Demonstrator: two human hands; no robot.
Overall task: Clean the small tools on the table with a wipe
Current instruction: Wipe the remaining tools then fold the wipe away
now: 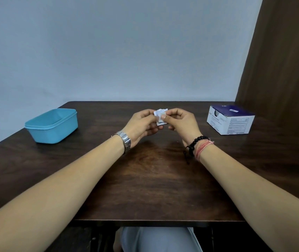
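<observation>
While pinching the small white packet (160,117) at frame centre between left hand (141,124) and right hand (181,122), above the table (154,170): could tear unevenly and drop the wipe if pulled too hard. Looks flat, printed, top edge ragged. Farther: blue tub (52,125) left, box (230,120) right. No tools visible.

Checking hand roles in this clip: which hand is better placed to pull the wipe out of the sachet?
Probably the right hand: its thumb already pinches the torn sachet near the top, while the left hand steadies it.
</observation>
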